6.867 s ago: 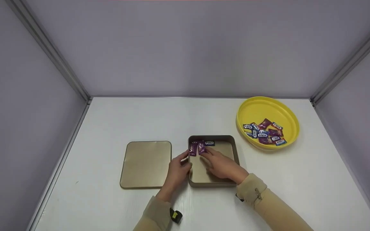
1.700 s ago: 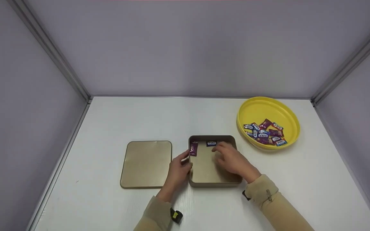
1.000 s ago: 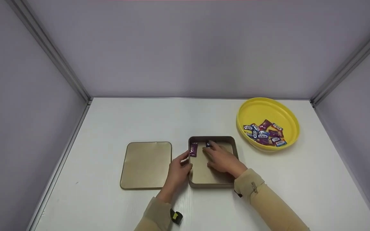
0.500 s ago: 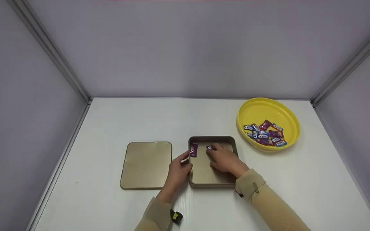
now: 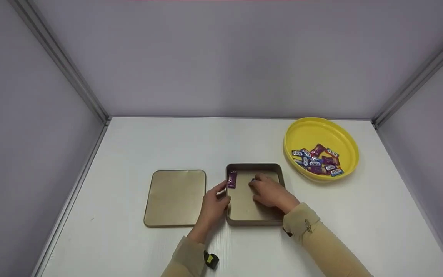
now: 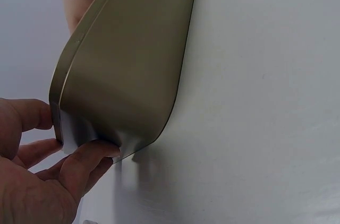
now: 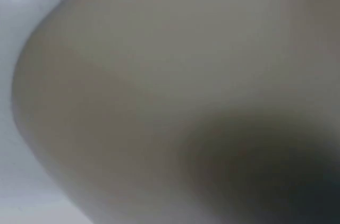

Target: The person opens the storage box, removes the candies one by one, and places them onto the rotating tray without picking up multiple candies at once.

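My left hand (image 5: 214, 204) holds the left side of an open gold tin (image 5: 240, 222). In the left wrist view, its fingers (image 6: 79, 165) touch the outer wall and rim of the tin. Inside the tin, my right hand (image 5: 271, 192) pinches a dark blue wrapped candy (image 5: 253, 180), mostly hidden under the fingertips. One purple wrapped candy (image 5: 232, 179) lies upright along the tin's far left corner. The right wrist view is blurred, with the tan sleeve or tin filling most of it, and the right fingers cannot be made out there.
A flat gold lid (image 5: 174, 198) lies on the white table (image 5: 190, 142) left of the tin. At the far right sits a yellow bowl (image 5: 317, 130) with several purple, blue and red wrapped candies (image 5: 315, 163). Grey walls enclose the back and sides.
Earlier a second purple candy lay by my right fingertips; it no longer shows. My right hand has since taken hold of the blue candy and drawn it slightly nearer. My left hand stays put.
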The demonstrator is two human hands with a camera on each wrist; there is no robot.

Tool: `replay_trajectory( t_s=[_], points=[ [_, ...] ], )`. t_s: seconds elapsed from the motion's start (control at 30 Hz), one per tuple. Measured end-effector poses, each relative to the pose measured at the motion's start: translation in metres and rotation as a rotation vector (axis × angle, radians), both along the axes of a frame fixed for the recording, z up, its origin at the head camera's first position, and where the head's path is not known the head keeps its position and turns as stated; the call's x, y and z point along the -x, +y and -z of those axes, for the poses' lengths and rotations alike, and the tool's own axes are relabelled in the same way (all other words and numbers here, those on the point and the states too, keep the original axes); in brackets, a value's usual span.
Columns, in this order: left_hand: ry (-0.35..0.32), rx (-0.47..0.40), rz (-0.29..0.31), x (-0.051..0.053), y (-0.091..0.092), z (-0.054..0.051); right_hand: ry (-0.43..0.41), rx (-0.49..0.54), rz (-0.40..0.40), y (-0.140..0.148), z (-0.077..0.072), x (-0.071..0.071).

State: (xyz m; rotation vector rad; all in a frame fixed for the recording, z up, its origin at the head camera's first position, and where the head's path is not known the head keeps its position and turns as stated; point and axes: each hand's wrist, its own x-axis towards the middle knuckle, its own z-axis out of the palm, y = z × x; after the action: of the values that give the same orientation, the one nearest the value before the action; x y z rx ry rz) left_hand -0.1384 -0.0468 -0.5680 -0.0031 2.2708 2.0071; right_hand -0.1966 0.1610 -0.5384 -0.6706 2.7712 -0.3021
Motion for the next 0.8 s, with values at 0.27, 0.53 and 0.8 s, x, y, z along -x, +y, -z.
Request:
replay_trajectory(
  t_s=[0.27, 0.53, 0.8],
  points=[
    [-0.011, 0.010, 0.005, -0.0003, -0.0002, -0.0018, 0.026, -0.005, 0.012, -0.0019, -0.0002, -0.0016],
    [0.004, -0.009, 0.018, 0.0002, -0.0007, 0.0007, 0.074, 0.012, 0.005, -0.0012, 0.0015, -0.0032],
    [0.002, 0.002, 0.014, 0.0003, -0.0008, 0.0011, 0.069, -0.022, -0.006, -0.0011, 0.0033, -0.0041]
  ],
)
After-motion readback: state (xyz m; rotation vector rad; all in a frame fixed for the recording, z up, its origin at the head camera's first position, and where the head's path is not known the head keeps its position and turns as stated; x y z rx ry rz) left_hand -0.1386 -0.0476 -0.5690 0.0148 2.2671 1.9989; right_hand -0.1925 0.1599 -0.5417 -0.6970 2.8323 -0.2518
